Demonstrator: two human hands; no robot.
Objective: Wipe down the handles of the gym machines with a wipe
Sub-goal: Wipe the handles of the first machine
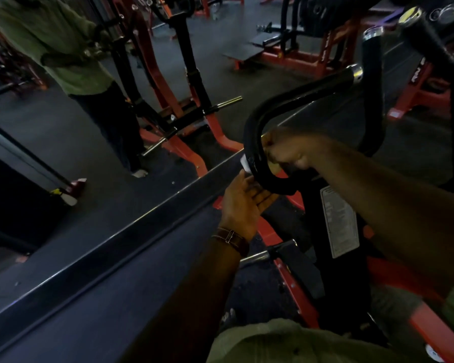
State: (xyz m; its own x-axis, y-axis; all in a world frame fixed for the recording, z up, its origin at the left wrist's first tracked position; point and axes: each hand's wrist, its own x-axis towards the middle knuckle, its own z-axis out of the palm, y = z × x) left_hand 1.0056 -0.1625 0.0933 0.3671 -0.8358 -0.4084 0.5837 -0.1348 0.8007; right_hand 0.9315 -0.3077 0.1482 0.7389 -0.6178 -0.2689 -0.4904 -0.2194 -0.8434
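Note:
A curved black padded handle (257, 127) of a red-framed gym machine rises in front of me. My right hand (286, 153) is blurred and closed in a fist against the inner side of the handle's bend. A small white corner of the wipe (244, 164) sticks out on the handle's outer left side; the remainder of the wipe is hidden. My left hand (244, 205), with a brown strap on the wrist, is just below the bend, palm up and fingers spread. Its fingertips touch the handle's underside and its thumb reaches toward the wipe.
A wall mirror (89, 127) fills the left, reflecting a person in a green shirt and a red machine. More black handles (372, 56) with chrome caps stand at the upper right. A white label (341, 224) is on the machine's black post, and red frame bars (294, 284) lie below.

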